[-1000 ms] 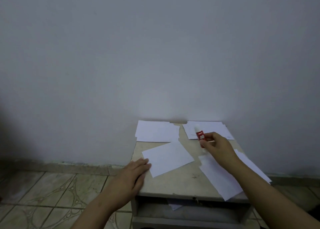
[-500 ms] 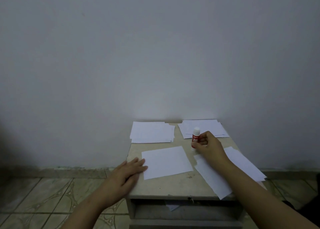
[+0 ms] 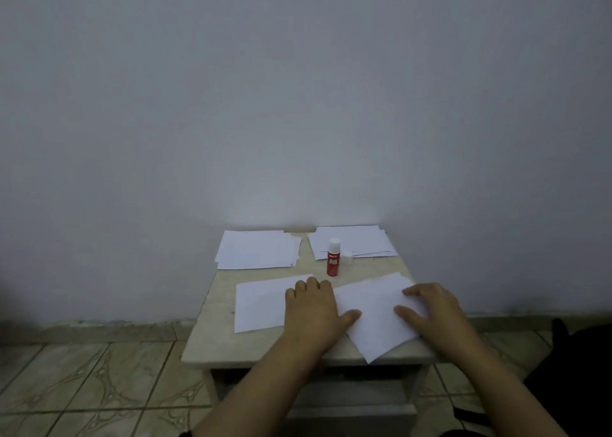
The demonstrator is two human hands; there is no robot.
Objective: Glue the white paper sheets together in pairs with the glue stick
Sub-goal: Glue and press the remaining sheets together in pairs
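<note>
**Both hands flat on two loose sheets at the table's front edge**

A pale wall (image 3: 298, 89) fills most of the view, with a patterned tiled floor (image 3: 82, 380) below it. Against the wall stands a small table (image 3: 212, 334) with a worn, light top and an open shelf under its front edge.

Four lots of white paper lie on the top. At the back left corner sits the left stack (image 3: 258, 249), its sheets slightly fanned at the right side. At the back right corner lies the right stack (image 3: 356, 238), fanned along its near edge. Towards the front left lies a single left sheet (image 3: 258, 304), roughly square to the table. At the front right lies the right sheet (image 3: 374, 311), turned at an angle so that one corner hangs over the front edge; whether it is one sheet or more cannot be told.

The left hand (image 3: 313, 307) rests palm down with fingers straight, lying across the right end of the left sheet, its thumb reaching onto the right sheet. The right hand (image 3: 430, 311) lies flat with spread fingers on the right side of the right sheet, near the table's right edge.

The glue stick (image 3: 333, 258), red with a white top, stands upright between the two back stacks, just beside the near left corner of the right stack and apart from both hands. A small pale cap (image 3: 347, 258) sits just beside it.
</note>
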